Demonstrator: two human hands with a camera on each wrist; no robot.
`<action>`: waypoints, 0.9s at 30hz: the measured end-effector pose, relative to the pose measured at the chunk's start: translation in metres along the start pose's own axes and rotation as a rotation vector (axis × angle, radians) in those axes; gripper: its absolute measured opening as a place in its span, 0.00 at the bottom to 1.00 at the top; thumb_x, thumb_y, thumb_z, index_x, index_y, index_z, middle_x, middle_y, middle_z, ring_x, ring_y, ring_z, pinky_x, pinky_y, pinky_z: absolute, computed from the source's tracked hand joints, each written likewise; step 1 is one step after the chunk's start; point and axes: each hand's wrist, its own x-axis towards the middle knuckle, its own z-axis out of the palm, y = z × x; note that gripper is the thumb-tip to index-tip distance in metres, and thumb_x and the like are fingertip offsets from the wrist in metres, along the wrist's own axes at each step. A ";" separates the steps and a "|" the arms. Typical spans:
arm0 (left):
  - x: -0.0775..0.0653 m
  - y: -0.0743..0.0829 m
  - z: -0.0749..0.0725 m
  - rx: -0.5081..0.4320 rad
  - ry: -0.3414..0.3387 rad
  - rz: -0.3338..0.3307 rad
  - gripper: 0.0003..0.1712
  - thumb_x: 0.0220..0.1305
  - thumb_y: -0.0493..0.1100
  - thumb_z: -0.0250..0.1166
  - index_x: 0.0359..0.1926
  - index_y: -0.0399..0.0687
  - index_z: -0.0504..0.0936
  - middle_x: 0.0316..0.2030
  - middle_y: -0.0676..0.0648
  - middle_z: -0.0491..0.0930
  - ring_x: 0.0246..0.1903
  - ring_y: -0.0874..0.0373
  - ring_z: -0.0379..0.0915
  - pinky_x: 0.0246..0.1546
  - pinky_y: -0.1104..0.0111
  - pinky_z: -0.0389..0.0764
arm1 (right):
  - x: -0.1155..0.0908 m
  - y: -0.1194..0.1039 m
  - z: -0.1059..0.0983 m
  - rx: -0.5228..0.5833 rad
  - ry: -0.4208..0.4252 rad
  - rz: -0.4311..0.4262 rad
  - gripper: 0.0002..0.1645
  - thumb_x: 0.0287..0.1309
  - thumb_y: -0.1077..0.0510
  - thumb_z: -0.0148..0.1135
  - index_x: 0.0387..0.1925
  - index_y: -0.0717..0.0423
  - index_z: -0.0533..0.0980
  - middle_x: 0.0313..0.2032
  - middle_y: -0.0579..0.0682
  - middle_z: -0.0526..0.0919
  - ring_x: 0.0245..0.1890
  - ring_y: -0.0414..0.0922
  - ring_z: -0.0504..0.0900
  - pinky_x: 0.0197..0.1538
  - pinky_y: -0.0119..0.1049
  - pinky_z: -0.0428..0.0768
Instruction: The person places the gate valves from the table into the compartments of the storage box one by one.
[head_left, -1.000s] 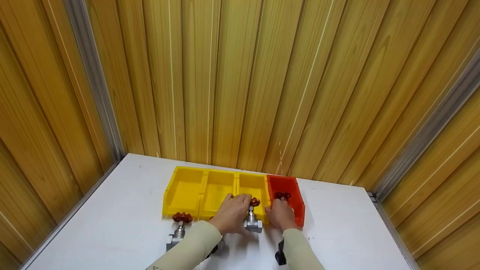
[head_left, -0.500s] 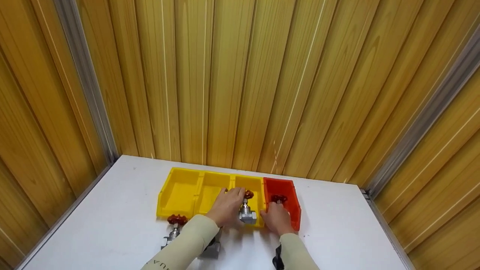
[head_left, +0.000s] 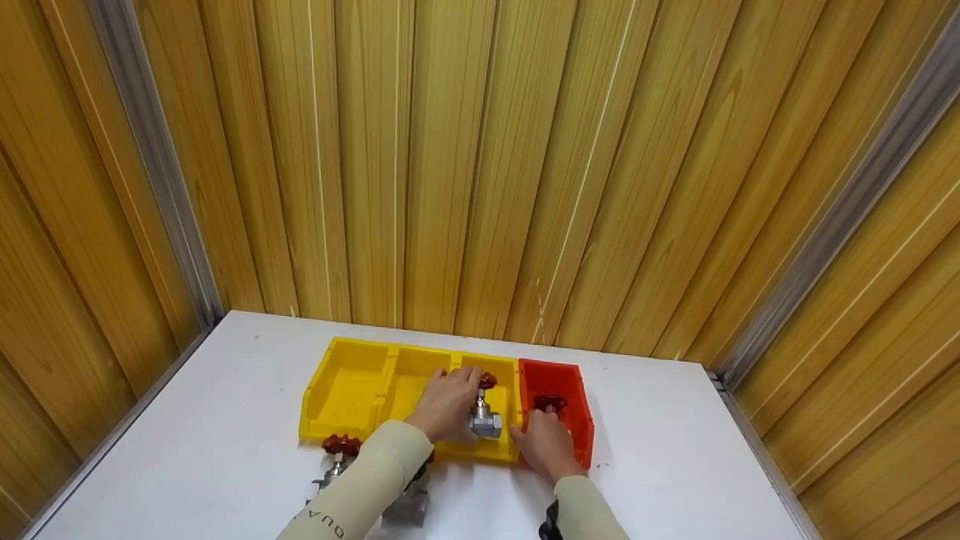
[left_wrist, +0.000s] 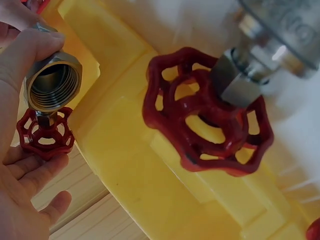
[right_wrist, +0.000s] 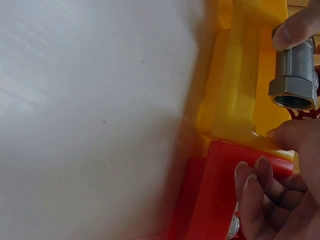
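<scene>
My left hand (head_left: 448,409) grips a metal gate valve (head_left: 487,426) with a red handwheel, just over the front of the third yellow bin (head_left: 506,450). In the left wrist view my thumb lies along the valve body (left_wrist: 54,82), its threaded opening facing the camera, handwheel by my fingertips. My right hand (head_left: 546,444) is at the front of the red bin (head_left: 585,420). The right wrist view has its curled fingers (right_wrist: 250,195) over the red bin's wall and the thumb by the yellow edge. A second valve (head_left: 551,403) is inside the red bin, partly hidden by that hand.
Two more valves stand in front of the yellow bins: one with its handwheel (head_left: 341,445) at the left, another (head_left: 405,507) partly behind my left sleeve. Two further yellow bins (head_left: 349,386) adjoin on the left. Wood-look panels (head_left: 450,187) rise behind the white table (head_left: 660,450).
The left hand has carried its valve forward, from in front of the third yellow bin to over it. The right hand stays at the red bin. The whole head view has shifted slightly.
</scene>
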 end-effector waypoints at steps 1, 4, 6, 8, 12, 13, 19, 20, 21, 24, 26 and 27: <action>0.000 0.000 0.001 0.006 -0.003 -0.003 0.60 0.34 0.64 0.79 0.66 0.44 0.64 0.60 0.45 0.74 0.59 0.50 0.72 0.65 0.47 0.68 | -0.001 0.000 0.001 0.003 0.000 -0.004 0.17 0.59 0.49 0.64 0.41 0.58 0.76 0.23 0.49 0.73 0.25 0.44 0.74 0.33 0.33 0.75; 0.001 0.000 0.004 0.004 -0.013 -0.004 0.58 0.34 0.63 0.79 0.65 0.44 0.64 0.59 0.45 0.75 0.58 0.50 0.72 0.65 0.48 0.68 | -0.005 0.001 0.002 0.011 0.008 -0.008 0.19 0.59 0.49 0.64 0.44 0.58 0.76 0.23 0.48 0.74 0.24 0.43 0.75 0.34 0.32 0.77; 0.002 0.001 0.005 0.000 -0.016 -0.002 0.57 0.34 0.63 0.79 0.64 0.45 0.65 0.58 0.45 0.75 0.57 0.50 0.73 0.65 0.48 0.67 | -0.007 0.001 0.002 0.010 0.012 -0.008 0.20 0.59 0.48 0.65 0.46 0.58 0.76 0.23 0.48 0.74 0.24 0.43 0.75 0.35 0.33 0.78; 0.002 0.003 0.007 -0.004 -0.020 0.001 0.57 0.35 0.62 0.79 0.64 0.45 0.65 0.57 0.44 0.75 0.57 0.50 0.73 0.65 0.47 0.67 | -0.010 0.001 0.003 0.007 0.017 -0.006 0.21 0.59 0.48 0.65 0.47 0.58 0.76 0.23 0.48 0.75 0.24 0.43 0.75 0.35 0.33 0.78; 0.004 0.004 0.011 0.003 -0.036 -0.001 0.56 0.35 0.62 0.80 0.63 0.44 0.66 0.58 0.44 0.75 0.57 0.50 0.73 0.66 0.47 0.67 | -0.014 0.001 0.004 0.007 0.007 -0.017 0.21 0.58 0.49 0.65 0.46 0.59 0.76 0.24 0.48 0.75 0.25 0.43 0.74 0.34 0.33 0.77; 0.005 0.004 0.012 0.003 -0.042 -0.002 0.56 0.35 0.62 0.80 0.64 0.44 0.66 0.59 0.44 0.75 0.57 0.50 0.73 0.66 0.47 0.66 | -0.015 0.000 0.004 0.010 0.003 -0.014 0.20 0.58 0.49 0.66 0.45 0.59 0.76 0.24 0.48 0.75 0.25 0.44 0.75 0.34 0.32 0.77; 0.009 0.002 0.015 0.016 -0.066 -0.001 0.55 0.35 0.60 0.80 0.63 0.44 0.67 0.59 0.44 0.75 0.57 0.50 0.73 0.67 0.48 0.65 | -0.019 -0.001 0.004 0.006 -0.014 -0.014 0.20 0.58 0.49 0.66 0.45 0.59 0.76 0.24 0.48 0.75 0.23 0.43 0.75 0.32 0.32 0.77; 0.010 0.003 0.016 0.015 -0.071 -0.003 0.54 0.35 0.60 0.81 0.63 0.45 0.67 0.58 0.44 0.75 0.57 0.50 0.73 0.67 0.48 0.65 | -0.020 -0.001 0.004 0.005 -0.014 -0.019 0.20 0.58 0.49 0.66 0.44 0.59 0.76 0.24 0.48 0.75 0.23 0.43 0.75 0.32 0.32 0.77; 0.010 0.003 0.016 0.017 -0.076 -0.004 0.54 0.35 0.60 0.81 0.62 0.45 0.67 0.58 0.44 0.75 0.57 0.50 0.73 0.67 0.48 0.65 | -0.021 -0.001 0.004 0.004 -0.017 -0.023 0.19 0.58 0.49 0.66 0.44 0.59 0.76 0.23 0.48 0.75 0.23 0.43 0.75 0.31 0.32 0.77; 0.010 0.005 0.018 0.026 -0.085 -0.003 0.52 0.35 0.59 0.81 0.61 0.46 0.68 0.57 0.44 0.76 0.55 0.50 0.74 0.67 0.47 0.65 | -0.023 0.000 0.005 0.012 -0.019 -0.029 0.18 0.58 0.50 0.65 0.43 0.59 0.76 0.23 0.48 0.76 0.22 0.43 0.75 0.31 0.32 0.78; 0.010 0.007 0.019 0.035 -0.082 0.005 0.51 0.35 0.59 0.81 0.60 0.46 0.69 0.55 0.45 0.77 0.54 0.50 0.75 0.66 0.46 0.66 | -0.024 0.001 0.006 0.011 -0.011 -0.033 0.18 0.58 0.50 0.66 0.43 0.58 0.76 0.23 0.47 0.76 0.22 0.43 0.75 0.31 0.32 0.79; 0.010 0.008 0.020 0.042 -0.078 0.011 0.50 0.34 0.59 0.81 0.59 0.47 0.70 0.53 0.45 0.77 0.53 0.50 0.75 0.65 0.46 0.67 | -0.024 0.000 0.006 0.012 -0.009 -0.027 0.18 0.58 0.50 0.66 0.43 0.58 0.76 0.23 0.47 0.76 0.22 0.43 0.75 0.32 0.32 0.79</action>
